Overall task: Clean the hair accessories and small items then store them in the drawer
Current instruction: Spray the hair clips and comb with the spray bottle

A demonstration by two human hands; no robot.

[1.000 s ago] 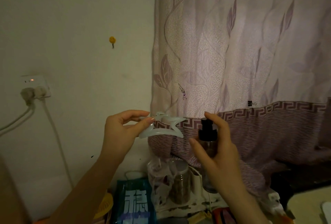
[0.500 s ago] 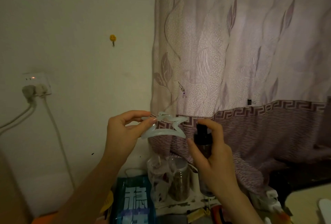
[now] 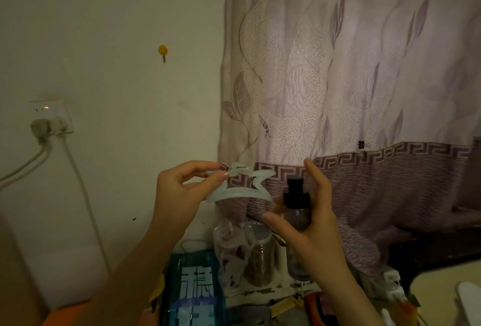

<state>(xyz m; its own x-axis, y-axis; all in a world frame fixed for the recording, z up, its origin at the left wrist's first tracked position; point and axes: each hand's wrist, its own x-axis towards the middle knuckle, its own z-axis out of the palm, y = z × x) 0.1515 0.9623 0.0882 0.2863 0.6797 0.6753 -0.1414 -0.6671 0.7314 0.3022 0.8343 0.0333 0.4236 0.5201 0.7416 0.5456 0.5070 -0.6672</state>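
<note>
Our left hand (image 3: 179, 195) pinches the pale translucent star-shaped plastic hair claw (image 3: 240, 185) aloft; our right hand (image 3: 309, 221) grips the clear black-capped spray bottle (image 3: 296, 211) just right; its forefinger has lifted off the pump, so we judge one spritz done.

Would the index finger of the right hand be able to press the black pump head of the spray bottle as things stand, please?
Probably yes. The right hand grips the clear spray bottle with its index finger raised above the black pump head, nothing between them. The pale star-shaped hair claw, pinched by the left hand, sits beside the nozzle.
</note>
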